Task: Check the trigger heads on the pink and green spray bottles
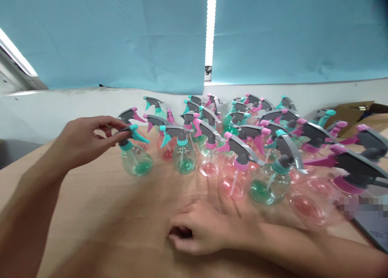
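At the left end of a group of spray bottles, my left hand (pixel 87 138) pinches the grey head of a green spray bottle (pixel 137 160) with a turquoise nozzle and trigger. That bottle stands upright on the brown table covering. My right hand (pixel 198 227) rests on the table in front of the group, its fingers curled in and nothing showing in them. Nearest to it are a pink spray bottle (pixel 235 177) and another green spray bottle (pixel 269 185). Behind my left fingers, a pink-nozzled bottle (pixel 131 114) is partly hidden.
Several more clear pink and green spray bottles (pixel 209 161) crowd the table (pixel 121 213) from the middle to the right. A cardboard box (pixel 348 116) is at the back right. A flat dark-edged object (pixel 370 221) lies at the right edge. Blue sheeting (pixel 136 35) hangs behind.
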Available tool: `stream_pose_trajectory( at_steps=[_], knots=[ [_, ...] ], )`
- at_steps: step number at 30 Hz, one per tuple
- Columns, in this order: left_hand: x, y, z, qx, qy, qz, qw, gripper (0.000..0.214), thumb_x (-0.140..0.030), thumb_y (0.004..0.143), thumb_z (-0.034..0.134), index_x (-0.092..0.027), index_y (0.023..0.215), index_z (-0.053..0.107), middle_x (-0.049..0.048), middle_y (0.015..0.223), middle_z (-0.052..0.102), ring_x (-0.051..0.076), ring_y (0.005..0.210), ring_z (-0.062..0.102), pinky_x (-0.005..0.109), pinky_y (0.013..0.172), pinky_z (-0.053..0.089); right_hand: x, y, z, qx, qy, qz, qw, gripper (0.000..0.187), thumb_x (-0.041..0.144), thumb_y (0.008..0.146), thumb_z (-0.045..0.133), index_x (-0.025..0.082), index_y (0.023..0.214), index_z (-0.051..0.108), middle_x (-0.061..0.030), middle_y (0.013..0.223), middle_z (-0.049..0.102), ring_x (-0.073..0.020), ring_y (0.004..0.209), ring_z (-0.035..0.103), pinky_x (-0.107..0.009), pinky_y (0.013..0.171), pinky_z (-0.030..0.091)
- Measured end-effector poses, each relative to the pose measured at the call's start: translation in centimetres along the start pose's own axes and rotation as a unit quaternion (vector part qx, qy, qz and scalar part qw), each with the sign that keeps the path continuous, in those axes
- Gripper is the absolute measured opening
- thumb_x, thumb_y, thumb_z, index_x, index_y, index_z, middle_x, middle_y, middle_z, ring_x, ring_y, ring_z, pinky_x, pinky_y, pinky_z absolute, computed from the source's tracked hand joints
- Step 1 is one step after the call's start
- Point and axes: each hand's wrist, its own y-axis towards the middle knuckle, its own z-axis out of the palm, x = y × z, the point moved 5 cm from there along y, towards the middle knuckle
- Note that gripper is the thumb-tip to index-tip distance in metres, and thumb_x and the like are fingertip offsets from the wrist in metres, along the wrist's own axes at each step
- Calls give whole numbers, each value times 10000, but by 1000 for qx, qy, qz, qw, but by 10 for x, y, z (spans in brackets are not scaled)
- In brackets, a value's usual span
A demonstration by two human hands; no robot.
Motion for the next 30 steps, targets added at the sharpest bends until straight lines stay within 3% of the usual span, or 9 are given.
stream_pose_trajectory(
  at_steps=[5,11,18,21,23,28,30],
  knots=[
    [2,2,2,-10,7,-34,999,319,-536,835,839,-290,1036,835,-51,648,646,118,635,553,233,615,402,-1,0,1,0,-5,-3,1000,151,292,951,606,205,971,728,-9,825,758,-135,710,661,-229,701,474],
    [5,3,9,-8,-3,-25,1000,464,-635,796,848,-280,1091,798,-25,849,706,154,747,573,248,674,399,-1,0,0,-1,0,-4,1000,144,282,953,603,203,967,722,-4,821,755,-128,704,658,-226,693,466],
    [-13,1,30,7,-6,108,994,708,-642,810,837,-224,1359,683,75,1380,675,259,1139,614,274,924,433,-1,0,2,-1,-7,-1,1000,148,289,952,606,208,976,728,-11,828,758,-129,710,659,-228,693,467],
    [-12,0,39,45,-7,83,995,656,-639,834,815,-243,1343,697,3,1065,741,177,874,621,220,773,426,-1,0,2,-2,-5,-3,1000,146,281,952,604,206,978,727,-10,825,754,-127,709,656,-228,698,466],
    [-7,1,43,59,-4,55,997,636,-661,828,803,-261,1314,714,-33,861,693,151,739,577,214,690,407,-1,0,2,-1,-3,-2,1000,142,282,953,604,205,970,722,-7,821,750,-125,703,651,-226,691,461],
    [3,5,47,47,35,18,998,683,-724,759,803,-280,1274,736,-39,772,664,151,655,551,255,650,421,-2,0,2,-2,-11,-4,1000,128,290,944,611,215,949,715,5,808,741,-131,707,650,-229,716,464],
    [6,6,48,36,32,11,999,707,-720,740,815,-287,1293,730,-24,833,698,157,668,581,276,686,453,-3,0,3,-5,-12,-4,1000,133,294,944,610,216,955,717,4,808,741,-134,712,655,-229,723,469]
  ],
)
